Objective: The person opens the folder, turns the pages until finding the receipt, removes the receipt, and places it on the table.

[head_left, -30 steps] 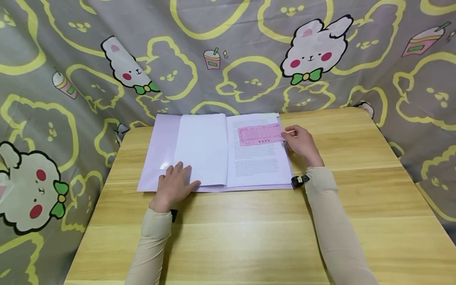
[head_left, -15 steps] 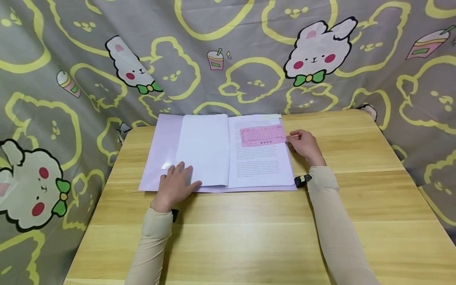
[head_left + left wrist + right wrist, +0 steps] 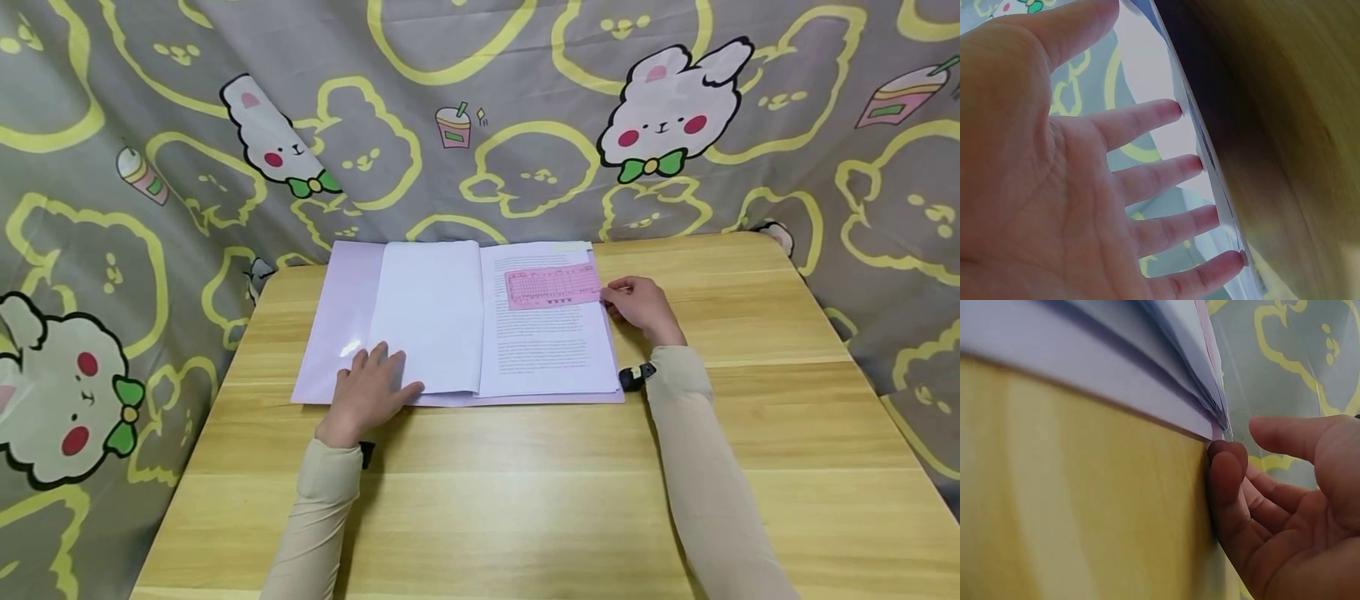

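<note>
A lavender folder [image 3: 341, 292] lies spread on the table, with a blank white sheet [image 3: 431, 312] on its left half and a printed page [image 3: 543, 358] on its right. Across the upper part of the print is a pink slip [image 3: 551, 286] bearing a grid. My left hand [image 3: 367, 392] rests with spread fingers on the blank sheet's lower left corner; the left wrist view shows its palm and fingertips [image 3: 1194, 164] against the sheet. At the pages' right edge, beside the slip, is my right hand [image 3: 643, 308], fingers loosely bent and thumb [image 3: 1285, 434] apart from them.
The wooden table [image 3: 510, 500] extends toward me and to both sides. Behind it and at the sides hangs a grey curtain [image 3: 525, 100] with cartoon prints. A pale green tab [image 3: 572, 247] shows at the printed page's top right.
My right hand has drawn slightly right, from overlapping the pink slip's edge to just beside it. The slip stays on the page, and my left hand keeps its place. The head view shifted slightly.
</note>
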